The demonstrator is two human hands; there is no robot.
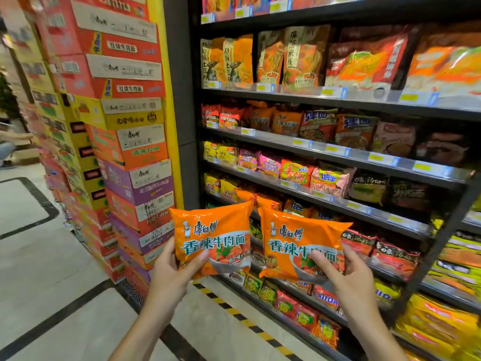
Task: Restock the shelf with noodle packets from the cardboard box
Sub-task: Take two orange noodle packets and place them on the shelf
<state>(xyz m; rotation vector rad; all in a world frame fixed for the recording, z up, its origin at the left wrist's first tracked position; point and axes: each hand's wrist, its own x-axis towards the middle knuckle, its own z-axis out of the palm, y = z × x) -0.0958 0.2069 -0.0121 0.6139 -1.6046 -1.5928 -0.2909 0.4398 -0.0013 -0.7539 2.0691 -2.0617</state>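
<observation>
My left hand point(173, 272) grips an orange noodle packet point(213, 230) by its lower left corner, thumb across the front. My right hand point(346, 274) holds a second, matching orange noodle packet point(299, 238) by its lower right side. Both packets are upright, side by side, in front of the dark multi-tier shelf point(338, 204). Behind them, on one lower tier, stand similar orange packets point(268, 203). The cardboard box that the packets come from is not in view.
A tall stack of red, yellow, orange and purple noodle cartons point(130, 142) rises at the left against a yellow pillar point(171, 126). Yellow-black hazard tape point(234, 311) runs along the floor at the shelf's base. A person's arm point(15, 136) shows at the far left.
</observation>
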